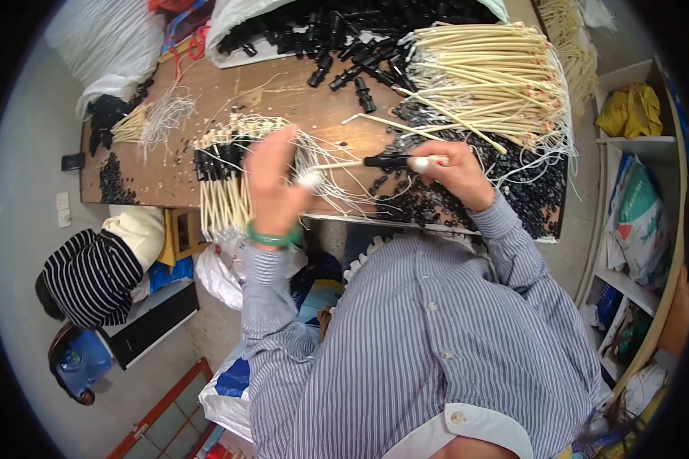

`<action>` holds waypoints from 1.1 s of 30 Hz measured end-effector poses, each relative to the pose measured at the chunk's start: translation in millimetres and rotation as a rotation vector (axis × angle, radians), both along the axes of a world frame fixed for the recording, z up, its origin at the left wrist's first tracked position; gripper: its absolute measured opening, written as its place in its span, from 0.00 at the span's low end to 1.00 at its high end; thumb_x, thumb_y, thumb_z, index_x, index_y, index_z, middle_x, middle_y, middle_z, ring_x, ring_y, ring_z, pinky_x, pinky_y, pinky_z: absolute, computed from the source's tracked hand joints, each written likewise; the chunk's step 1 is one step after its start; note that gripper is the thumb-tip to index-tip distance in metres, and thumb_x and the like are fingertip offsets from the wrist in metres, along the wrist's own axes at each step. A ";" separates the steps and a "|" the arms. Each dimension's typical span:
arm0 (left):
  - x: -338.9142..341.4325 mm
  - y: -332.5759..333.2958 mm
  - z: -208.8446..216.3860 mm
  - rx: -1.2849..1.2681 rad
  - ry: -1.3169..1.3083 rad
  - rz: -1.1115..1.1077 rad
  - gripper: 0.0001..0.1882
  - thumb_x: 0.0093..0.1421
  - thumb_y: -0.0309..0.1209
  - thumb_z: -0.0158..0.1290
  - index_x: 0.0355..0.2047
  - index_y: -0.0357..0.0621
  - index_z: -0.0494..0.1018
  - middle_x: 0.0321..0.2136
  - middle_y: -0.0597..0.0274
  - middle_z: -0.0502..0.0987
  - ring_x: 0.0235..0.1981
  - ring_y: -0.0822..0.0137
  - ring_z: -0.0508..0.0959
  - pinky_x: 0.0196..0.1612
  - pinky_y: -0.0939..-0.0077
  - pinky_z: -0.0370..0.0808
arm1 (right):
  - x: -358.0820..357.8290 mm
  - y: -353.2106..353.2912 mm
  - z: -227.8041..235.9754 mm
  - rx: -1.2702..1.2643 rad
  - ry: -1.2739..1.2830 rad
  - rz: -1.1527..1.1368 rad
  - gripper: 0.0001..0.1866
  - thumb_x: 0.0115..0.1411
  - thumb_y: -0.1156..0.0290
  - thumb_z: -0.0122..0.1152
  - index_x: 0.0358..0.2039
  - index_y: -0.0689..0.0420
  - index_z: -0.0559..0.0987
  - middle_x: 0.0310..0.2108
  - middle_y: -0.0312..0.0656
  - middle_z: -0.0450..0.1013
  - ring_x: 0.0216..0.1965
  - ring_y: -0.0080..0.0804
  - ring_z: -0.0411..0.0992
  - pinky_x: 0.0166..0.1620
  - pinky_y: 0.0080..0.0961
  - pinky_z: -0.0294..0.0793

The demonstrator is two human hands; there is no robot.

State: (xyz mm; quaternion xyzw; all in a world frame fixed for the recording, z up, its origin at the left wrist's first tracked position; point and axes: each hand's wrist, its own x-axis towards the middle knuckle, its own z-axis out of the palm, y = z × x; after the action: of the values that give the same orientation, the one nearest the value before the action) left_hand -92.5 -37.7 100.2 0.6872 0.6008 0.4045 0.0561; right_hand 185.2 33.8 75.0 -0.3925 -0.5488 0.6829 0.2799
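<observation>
My right hand (459,174) is closed on a thin cream rod (338,164) with a black plastic sleeve (386,161) around its middle. The rod points left, and its far end is close to my left hand (274,183). That hand is blurred, with its fingers stretched upward and its thumb apart, and a green bangle circles its wrist. White covers show on a fingertip of each hand. Under and beside my left hand lies a bundle of cream rods with black sleeves (220,168), their thin white strings (333,187) trailing to the right.
A large pile of cream rods (482,76) lies at the table's back right. Black sleeves (364,96) spill from a white sack (241,57) at the back. Small black parts (436,203) cover the near right of the brown table (245,88). Shelves (628,283) stand on the right.
</observation>
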 end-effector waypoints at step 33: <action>95.7 45.1 -76.7 -0.530 -0.220 -0.154 0.21 0.49 0.17 0.47 0.45 0.39 0.74 0.36 0.59 0.79 0.30 0.60 0.78 0.36 0.70 0.75 | 9.7 5.2 -42.3 0.940 -0.581 -0.131 0.11 0.45 0.78 0.62 0.32 0.56 0.82 0.17 0.32 0.74 0.13 0.24 0.65 0.18 0.20 0.63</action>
State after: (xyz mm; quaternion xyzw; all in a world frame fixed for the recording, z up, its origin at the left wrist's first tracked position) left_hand 3.3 7.5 23.5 0.6442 0.6218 0.3003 0.3289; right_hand 194.9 39.1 32.7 -0.4312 -0.8234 0.2093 0.3038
